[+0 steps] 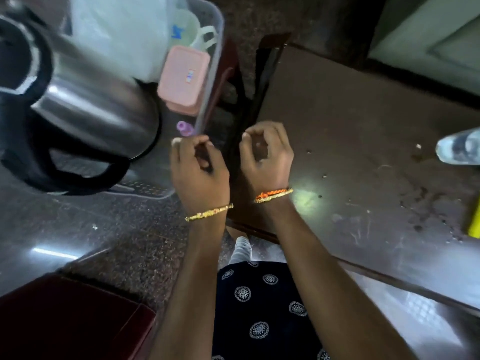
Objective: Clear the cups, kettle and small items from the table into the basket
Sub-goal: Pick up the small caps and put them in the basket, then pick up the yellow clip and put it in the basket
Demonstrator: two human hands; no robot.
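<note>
A steel kettle [85,100] with a black handle lies tilted inside the translucent basket [217,48] at the left. Beside it in the basket are a pink lidded box [184,79], a white cup [193,29], a small purple item [185,128] and a white plastic bag [122,29]. My left hand [200,165] hovers at the basket's right rim, fingers loosely curled, with nothing seen in it. My right hand [266,157] hangs over the left edge of the brown table [350,113], fingers also loosely curled and empty.
A clear glass or bottle [459,149] stands at the table's right edge, with a yellow object [475,216] below it. Crumbs and smears dot the tabletop. A dark red stool [65,320] sits at the lower left on the speckled floor.
</note>
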